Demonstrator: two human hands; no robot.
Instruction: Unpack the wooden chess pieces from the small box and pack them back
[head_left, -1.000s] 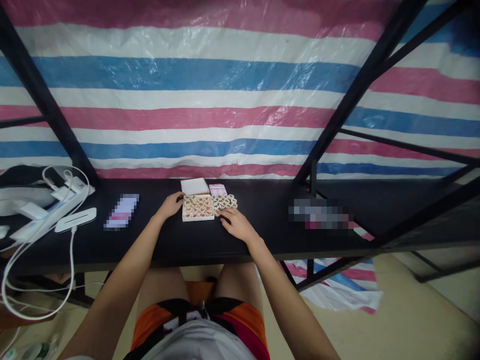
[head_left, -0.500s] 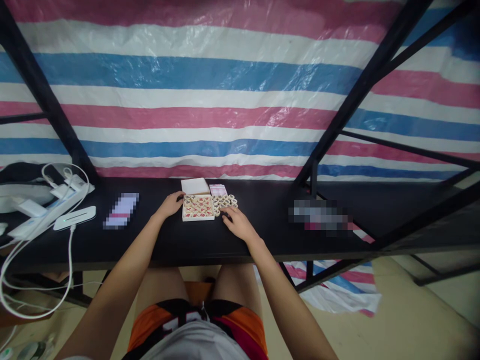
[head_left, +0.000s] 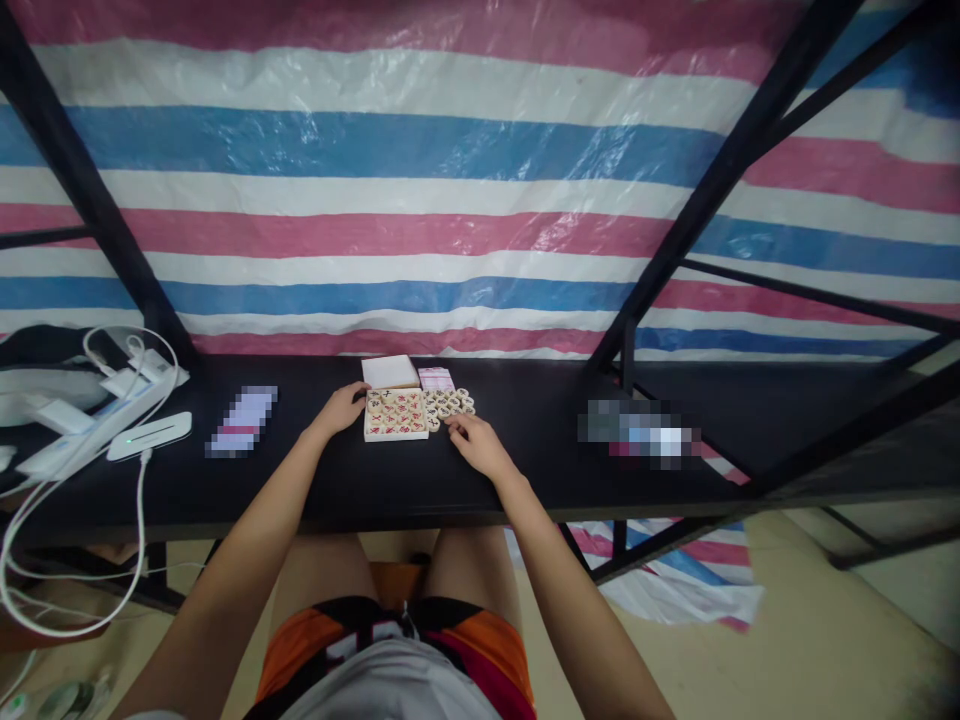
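Note:
A small cream box (head_left: 396, 432) holding round chess pieces with red marks sits on the black table (head_left: 390, 480). My left hand (head_left: 341, 408) grips the box's left edge, fingers curled against it. A pile of loose round pieces (head_left: 450, 402) lies just right of the box. At the pile's near edge my right hand (head_left: 476, 445) has its fingertips pinched together on what looks like one piece. Behind the box lie its flat cream lid (head_left: 390, 372) and a small pink-and-white packet (head_left: 436, 378).
On the table's left end are a white power strip (head_left: 97, 425), a white flat device (head_left: 148, 436) and looping white cables (head_left: 45, 560). Blurred patches sit at left (head_left: 241, 421) and right (head_left: 637, 433). Black frame bars (head_left: 697, 200) cross a striped tarp behind.
My right hand has drawn its fingers in from lying over the loose pieces to a pinch at the pile's near edge. The left hand and box have stayed put.

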